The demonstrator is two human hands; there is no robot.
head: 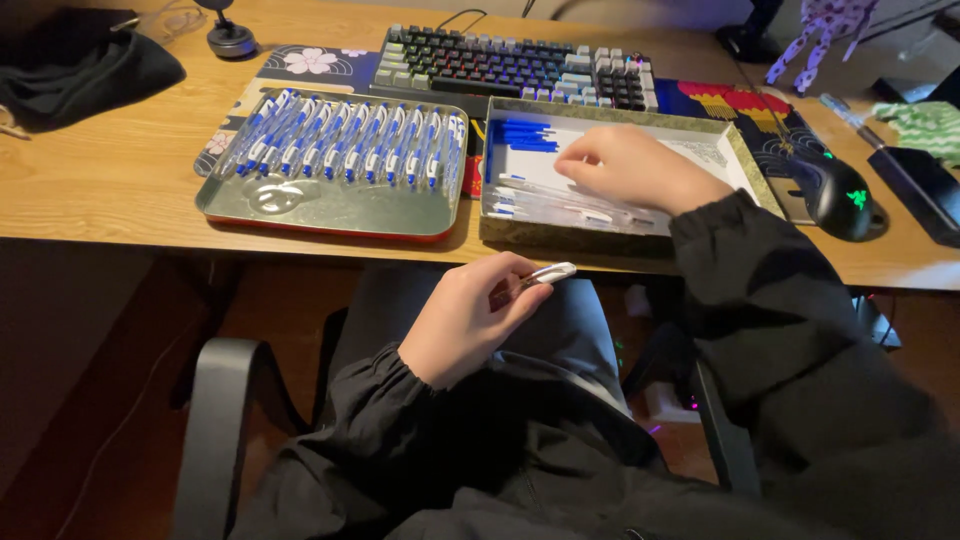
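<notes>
My left hand (pixel 470 315) is over my lap, below the desk edge, shut on a clear pen barrel with a white end (pixel 545 274). My right hand (pixel 630 168) reaches into a shallow cardboard box (pixel 612 238) on the desk, fingers curled over loose clear barrels (pixel 560 205). Blue pen parts (pixel 525 135) lie in the box's far left corner. Left of the box, a metal tray (pixel 320 210) holds a row of several blue and white pens (pixel 350 140).
A keyboard (pixel 510 65) sits behind the tray and box. A black mouse (pixel 835 190) with a green light lies to the right on a patterned mat. Dark cloth (pixel 80 65) occupies the far left corner. Chair armrests (pixel 215 420) flank my lap.
</notes>
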